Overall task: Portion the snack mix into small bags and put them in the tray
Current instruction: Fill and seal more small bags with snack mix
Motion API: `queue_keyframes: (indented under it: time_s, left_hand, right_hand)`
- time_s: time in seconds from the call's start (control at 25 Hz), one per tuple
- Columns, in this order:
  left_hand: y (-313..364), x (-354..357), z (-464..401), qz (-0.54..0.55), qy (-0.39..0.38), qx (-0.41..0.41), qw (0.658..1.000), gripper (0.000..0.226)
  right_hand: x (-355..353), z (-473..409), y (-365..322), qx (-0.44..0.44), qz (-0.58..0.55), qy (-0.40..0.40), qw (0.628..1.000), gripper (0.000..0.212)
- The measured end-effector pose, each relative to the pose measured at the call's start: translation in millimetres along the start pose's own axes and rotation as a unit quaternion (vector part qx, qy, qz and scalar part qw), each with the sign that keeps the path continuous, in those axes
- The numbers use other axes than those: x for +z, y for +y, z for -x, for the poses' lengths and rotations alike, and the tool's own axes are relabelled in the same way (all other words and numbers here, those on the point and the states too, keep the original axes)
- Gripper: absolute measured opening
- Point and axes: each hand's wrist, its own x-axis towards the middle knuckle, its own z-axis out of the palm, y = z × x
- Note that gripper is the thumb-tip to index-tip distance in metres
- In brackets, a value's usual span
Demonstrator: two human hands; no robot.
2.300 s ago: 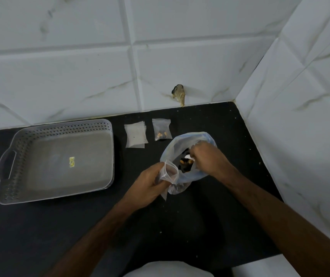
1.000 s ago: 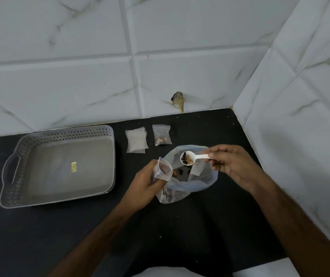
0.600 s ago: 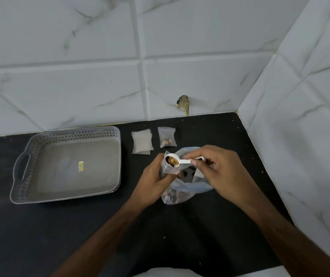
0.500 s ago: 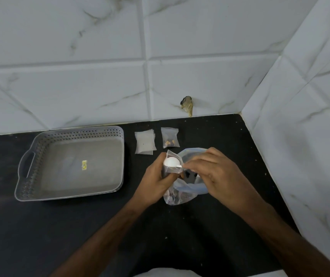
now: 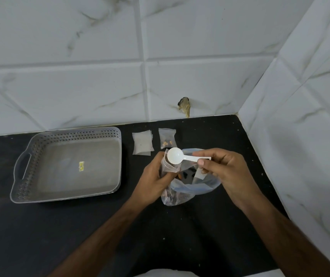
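Left hand: the left hand is curled round a small clear bag, holding it upright with its mouth facing up, just above the near-left rim of the large bag.
Right hand: the right hand pinches the handle of a white scoop between thumb and forefinger; remaining fingers curled beneath.
Scoop: turned bowl-down, its rounded back facing up, directly over the mouth of the small clear bag and touching or nearly touching it. Cannot tell whether anything remains in the bowl.
Small clear bag contents: dark specks visible near the top edge under the scoop; amount cannot be judged.
Large bag: a bluish translucent bag stands open on the counter between the two hands; dark and orange pieces of snack mix show inside it.
Filled bag: one small bag with orange pieces lies flat near the wall, beyond the hands.
Empty bags: a stack of flat clear bags lies just left of the filled one, apart from it.
Tray: a grey perforated tray with a side handle sits at the left, well apart from the hands; a small yellow sticker on its floor, no bags in it.
Surface: black counter in a corner of white marbled tile wall; a chipped spot shows low on the back wall.
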Motion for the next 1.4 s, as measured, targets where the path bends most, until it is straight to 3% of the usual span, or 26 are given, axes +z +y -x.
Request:
queue_keyframes:
  time_s: [0.16, 0.2, 0.28, 0.4, 0.48, 0.6, 0.68, 0.84, 0.96, 1.0, 1.04, 1.08, 1.16, 1.24, 1.4]
  left_hand:
    - [-4, -1, 0, 0.015, 0.013, -0.015, 1.0, 0.022]
    - [-4, -2, 1, 0.026, 0.02, -0.021, 0.999, 0.021]
    - [-6, -7, 3, 0.039, 0.032, -0.035, 0.998, 0.025]
    - [-6, -11, 6, 0.025, 0.038, -0.05, 0.998, 0.03]
    - [-3, -13, 7, 0.012, 0.037, -0.055, 0.998, 0.03]
    - [-2, -13, 6, 0.01, 0.036, -0.053, 0.998, 0.032]
    - [-2, -14, 7, 0.011, 0.038, -0.057, 0.998, 0.029]
    - [-3, -11, 7, 0.012, 0.038, -0.063, 0.997, 0.031]
    - [-6, -11, 7, -0.009, 0.04, -0.054, 0.998, 0.031]
    - [-8, -11, 6, -0.02, 0.046, -0.047, 0.998, 0.03]
    - [-9, -11, 6, -0.031, 0.055, -0.04, 0.997, 0.029]
    - [-10, -10, 6, -0.041, 0.067, -0.032, 0.996, 0.029]
    - [-10, -8, 4, -0.054, 0.094, -0.016, 0.994, 0.028]
    - [-8, -7, 1, -0.058, 0.119, -0.003, 0.991, 0.029]
    - [2, -13, 3, -0.074, 0.143, 0.012, 0.987, 0.041]
  right_hand:
    - [-16, -6, 10, 0.108, -0.204, 0.023, 0.973, 0.022]
    - [-20, -9, 15, 0.107, -0.168, 0.041, 0.979, 0.022]
    - [-30, -15, 30, 0.077, 0.042, 0.08, 0.993, 0.019]
    - [-34, -28, 53, 0.066, 0.264, 0.048, 0.961, 0.017]
    - [-27, -39, 73, 0.087, 0.33, -0.007, 0.94, 0.02]
    - [-8, -56, 101, 0.089, 0.423, -0.027, 0.901, 0.018]
    - [4, -64, 112, 0.075, 0.483, -0.018, 0.872, 0.017]
    - [9, -70, 123, 0.078, 0.515, 0.0, 0.854, 0.017]
    - [-3, -61, 109, 0.029, 0.625, 0.027, 0.78, 0.015]
    - [-7, -56, 98, 0.006, 0.627, 0.045, 0.778, 0.013]
    - [-10, -52, 83, -0.006, 0.587, 0.053, 0.808, 0.013]
    - [-11, -46, 65, -0.015, 0.497, 0.046, 0.866, 0.012]
    - [-2, -33, 32, -0.022, 0.268, -0.012, 0.963, 0.011]
    - [19, -19, 8, -0.041, 0.173, -0.063, 0.982, 0.016]
    - [56, -14, 0, -0.139, 0.208, -0.066, 0.966, 0.045]
